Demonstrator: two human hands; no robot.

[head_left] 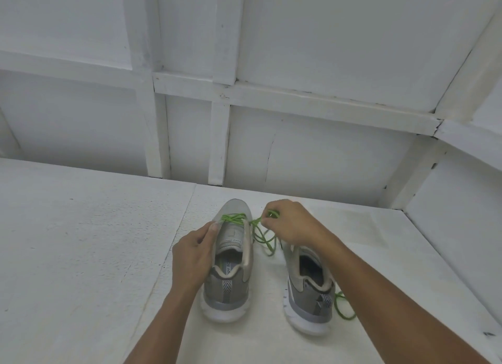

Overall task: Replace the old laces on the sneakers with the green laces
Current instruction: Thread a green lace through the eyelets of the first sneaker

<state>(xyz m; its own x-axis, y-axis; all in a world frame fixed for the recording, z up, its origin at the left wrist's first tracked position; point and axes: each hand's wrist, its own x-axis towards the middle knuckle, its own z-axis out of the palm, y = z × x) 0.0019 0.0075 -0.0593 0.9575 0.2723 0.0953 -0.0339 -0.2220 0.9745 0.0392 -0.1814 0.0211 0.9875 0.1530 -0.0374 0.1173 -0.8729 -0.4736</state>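
Bottom of frame: our two forearms reach in. Centre, heel toward us, the left sneaker (231, 271) sits on the white tabletop (81, 255). The right sneaker (309, 290) is just beside it, partly under our right arm. A second green lace (343, 306) loops by that heel at lower right; we can't tell if it's threaded.

Our left hand (194, 252) grips the left sneaker's side, thumb up by the laced eyelets. The green lace (233, 218) crosses only the rows near the toe. The upper eyelets are bare and no old lace is in sight. Our right hand (289, 223), centre-right, has its fingers (267, 222) pinching a bunch of that lace, with slack trailing between the shoes. Beyond is a white panelled wall (298, 51).

Risks, as we judge them:
- A hard pull could leave the ends uneven or tug the lace out of an eyelet.
- The bunched slack could knot or snag.
- If the left grip loosens, the shoe slides on the smooth top.
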